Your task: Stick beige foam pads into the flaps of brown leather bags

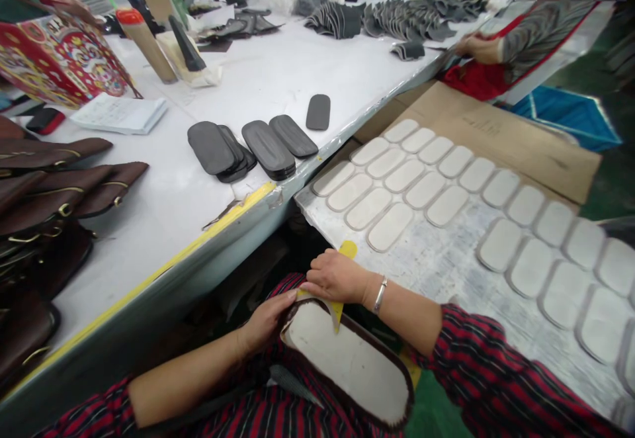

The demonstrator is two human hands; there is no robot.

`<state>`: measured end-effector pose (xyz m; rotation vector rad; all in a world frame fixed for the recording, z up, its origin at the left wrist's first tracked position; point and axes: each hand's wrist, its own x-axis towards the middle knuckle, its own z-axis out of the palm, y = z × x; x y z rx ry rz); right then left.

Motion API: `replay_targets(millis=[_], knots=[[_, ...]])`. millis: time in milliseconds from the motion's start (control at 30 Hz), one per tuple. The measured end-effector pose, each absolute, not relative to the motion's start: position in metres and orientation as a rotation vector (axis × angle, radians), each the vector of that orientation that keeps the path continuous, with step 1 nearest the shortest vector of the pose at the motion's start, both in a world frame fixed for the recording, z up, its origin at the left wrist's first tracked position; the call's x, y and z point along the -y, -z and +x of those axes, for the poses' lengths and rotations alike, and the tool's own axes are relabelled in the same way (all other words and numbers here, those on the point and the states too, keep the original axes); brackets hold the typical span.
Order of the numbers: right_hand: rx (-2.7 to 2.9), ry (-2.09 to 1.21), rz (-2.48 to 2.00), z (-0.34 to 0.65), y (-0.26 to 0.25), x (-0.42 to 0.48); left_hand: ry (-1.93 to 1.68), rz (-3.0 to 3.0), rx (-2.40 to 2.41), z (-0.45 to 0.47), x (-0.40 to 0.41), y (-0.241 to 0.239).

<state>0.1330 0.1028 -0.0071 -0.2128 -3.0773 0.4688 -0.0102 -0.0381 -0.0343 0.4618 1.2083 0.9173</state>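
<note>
On my lap lies an oblong bag base (354,362) with a pale flat panel inside a dark brown raised rim. My left hand (268,315) grips the rim at its upper left end, thumb pressed on the edge. A flat yellow scraper (349,249) is held in my right hand (337,276), fingers closed round it. Its rounded end sticks out above the fist, and the pointed end reaches down to the pale panel near the rim. Both hands meet at that end of the base. My left fingers are partly hidden behind the rim.
Right, a board (436,266) carries rows of pale oblong panels (389,226). Dark grey oblong pieces (268,147) lie stacked on the white table (163,193), with brown leather bags (64,186) at left. Another person's hand (479,47) shows beyond, near a cardboard sheet (496,133).
</note>
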Motion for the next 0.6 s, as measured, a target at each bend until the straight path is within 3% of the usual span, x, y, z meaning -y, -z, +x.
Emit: replay_targets(millis=[200,600], knots=[[3.111,-0.517,-0.372,0.149,0.001,-0.096,-0.778,0.907,-1.166,-0.015,0.027,0.024],[3.103,-0.602,-1.3,0.192,-0.033,-0.061,-0.635,0.902,-1.045,-0.019,0.003,0.013]])
